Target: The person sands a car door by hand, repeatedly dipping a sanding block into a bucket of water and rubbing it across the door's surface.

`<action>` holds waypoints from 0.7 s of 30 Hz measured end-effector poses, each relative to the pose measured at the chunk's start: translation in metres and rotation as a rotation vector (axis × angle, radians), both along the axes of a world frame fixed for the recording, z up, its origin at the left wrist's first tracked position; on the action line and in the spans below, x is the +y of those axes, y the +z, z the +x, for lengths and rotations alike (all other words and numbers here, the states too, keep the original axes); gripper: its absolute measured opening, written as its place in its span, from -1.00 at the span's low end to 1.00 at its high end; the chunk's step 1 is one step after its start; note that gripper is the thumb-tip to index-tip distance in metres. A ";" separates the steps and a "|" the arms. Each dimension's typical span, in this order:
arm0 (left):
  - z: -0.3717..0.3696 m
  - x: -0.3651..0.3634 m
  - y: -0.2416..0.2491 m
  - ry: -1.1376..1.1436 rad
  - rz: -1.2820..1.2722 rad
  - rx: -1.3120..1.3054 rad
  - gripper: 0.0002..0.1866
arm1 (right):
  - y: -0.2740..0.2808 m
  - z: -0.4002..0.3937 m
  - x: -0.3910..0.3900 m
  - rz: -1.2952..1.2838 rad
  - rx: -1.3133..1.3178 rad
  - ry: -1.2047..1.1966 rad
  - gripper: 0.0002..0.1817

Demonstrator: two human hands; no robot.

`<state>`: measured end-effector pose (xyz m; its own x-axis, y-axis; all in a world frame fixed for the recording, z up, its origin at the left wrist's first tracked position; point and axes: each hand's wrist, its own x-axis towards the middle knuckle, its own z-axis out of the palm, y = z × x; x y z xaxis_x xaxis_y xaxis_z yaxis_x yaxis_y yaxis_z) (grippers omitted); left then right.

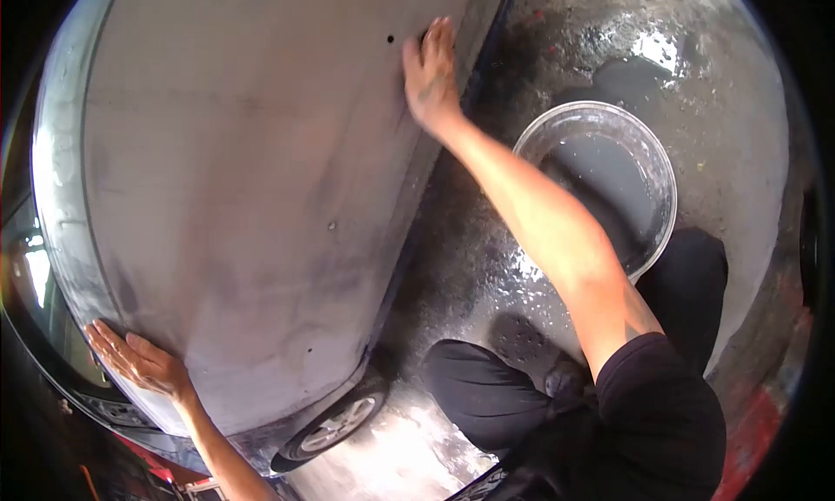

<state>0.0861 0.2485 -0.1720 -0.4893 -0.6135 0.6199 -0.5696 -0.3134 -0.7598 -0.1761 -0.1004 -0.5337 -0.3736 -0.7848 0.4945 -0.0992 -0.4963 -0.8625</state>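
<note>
Grey, dull metal of the car door panel [243, 179] is filling most of the view, and it is looking matte, as if it is sanded or wet. The person is crouching beside the car, and both hands are lying on this panel. The right hand [430, 70] is pressing flat near the lower edge of the panel, with fingers stretched and close together; it is holding nothing that can be seen, though a thin sheet under the palm cannot be excluded. The left hand [139, 362] is resting open and flat at the other end of the panel, near the window glass [35, 283], and it seems to be steadying the body.

Judging from this, the step in hand is probably rubbing or feeling the surface. The next move would call for even pressure along the panel and perhaps fresh water.

Just beside the right forearm, a clear plastic basin [600, 166] with water is standing on the wet concrete floor [487, 249]. A wheel [335, 427] is showing below the panel.
</note>
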 end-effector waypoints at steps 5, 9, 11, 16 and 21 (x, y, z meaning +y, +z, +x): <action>-0.003 0.001 0.002 -0.024 -0.010 0.006 -0.47 | 0.002 0.080 0.160 0.075 0.127 0.239 -0.01; -0.003 0.000 0.002 -0.037 0.003 0.002 -0.46 | -0.018 0.078 0.175 -0.078 0.258 0.308 -0.05; -0.001 -0.001 -0.001 -0.028 -0.001 0.011 -0.46 | 0.006 0.030 0.089 0.037 0.120 0.172 -0.12; 0.000 0.006 0.003 0.007 -0.016 0.016 -0.46 | 0.018 0.035 0.064 0.115 -0.040 0.009 -0.10; 0.000 0.001 0.002 -0.029 -0.006 -0.010 -0.46 | -0.018 0.081 0.188 -0.092 0.297 0.352 -0.01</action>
<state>0.0862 0.2493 -0.1698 -0.5132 -0.5950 0.6186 -0.5710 -0.3013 -0.7636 -0.0950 0.0875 -0.5522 0.0754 -0.7860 0.6136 -0.1470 -0.6174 -0.7728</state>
